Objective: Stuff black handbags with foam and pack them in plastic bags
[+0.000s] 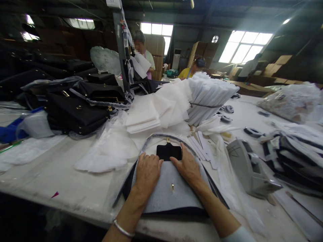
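Observation:
A dark handbag (180, 211) lies in front of me, its near face covered by a pale grey sheet (169, 198) with a small gold clasp piece (173, 187) showing through. At its top is a black tab (165, 152) with a gold fitting (168, 140), and a wrapped strap (148, 137) arches behind. My left hand (148, 169) is closed on the bag's top edge, left of the tab; its fingertips are partly hidden. My right hand (188, 164) grips the same edge at the right, thumb on the tab's lower corner and index finger beside it.
White foam sheets (143, 114) and a tied foam bundle (209, 97) stand behind the bag. Black bags (78, 107) pile up at left. A grey tape dispenser (249, 168), white strips (202, 148) and wrapped bags (292, 161) lie right. Several people work beyond.

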A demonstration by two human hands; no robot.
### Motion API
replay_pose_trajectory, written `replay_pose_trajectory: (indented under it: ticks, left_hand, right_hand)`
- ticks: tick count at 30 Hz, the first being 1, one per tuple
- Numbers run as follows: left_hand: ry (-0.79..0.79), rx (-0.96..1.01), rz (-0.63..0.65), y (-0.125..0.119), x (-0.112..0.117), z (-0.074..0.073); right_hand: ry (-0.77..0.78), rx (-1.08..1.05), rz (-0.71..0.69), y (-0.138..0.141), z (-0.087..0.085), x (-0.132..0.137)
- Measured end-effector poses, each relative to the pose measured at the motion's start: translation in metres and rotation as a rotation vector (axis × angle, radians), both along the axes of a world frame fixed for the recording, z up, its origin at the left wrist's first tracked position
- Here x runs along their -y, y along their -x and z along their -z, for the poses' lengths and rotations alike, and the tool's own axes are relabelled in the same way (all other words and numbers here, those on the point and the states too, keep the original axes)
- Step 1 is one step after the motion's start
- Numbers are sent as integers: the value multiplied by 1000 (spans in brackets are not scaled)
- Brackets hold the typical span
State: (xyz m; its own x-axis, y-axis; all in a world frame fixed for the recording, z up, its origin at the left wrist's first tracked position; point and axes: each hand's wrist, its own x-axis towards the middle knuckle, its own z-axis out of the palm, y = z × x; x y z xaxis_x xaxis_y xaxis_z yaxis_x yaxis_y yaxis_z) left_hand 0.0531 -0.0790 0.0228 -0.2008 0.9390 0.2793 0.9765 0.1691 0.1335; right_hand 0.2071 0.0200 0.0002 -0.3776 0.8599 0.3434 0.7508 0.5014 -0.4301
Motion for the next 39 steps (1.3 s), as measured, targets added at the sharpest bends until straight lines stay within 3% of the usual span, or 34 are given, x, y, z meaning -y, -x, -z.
replay_pose_trajectory:
  ticks: [5, 10, 15, 23, 27, 34, 39]
  left_hand:
    - [0, 33, 42, 5, -9, -2]
    - [-17, 42, -11, 7, -12, 0]
    - [-39, 64, -169, 9, -9, 6]
    - [-3, 138, -176, 16, -11, 6]
    - [20, 145, -204, 17, -15, 4]
    - [-8, 122, -222, 15, -16, 6]
    - [-41, 89, -190, 12, -12, 6]
  right_hand:
    - [181, -396, -86, -7, -11, -6]
    - [148, -441, -329, -12, -18, -3]
    - [4, -387, -426, -12, -22, 9]
    - [-137, -173, -612, -25, -25, 15]
    - [-92, -47, -747, -34, -34, 20]
    - [-27, -39, -958, -38, -49, 29]
    - [125, 68, -953, -46, -65, 39]
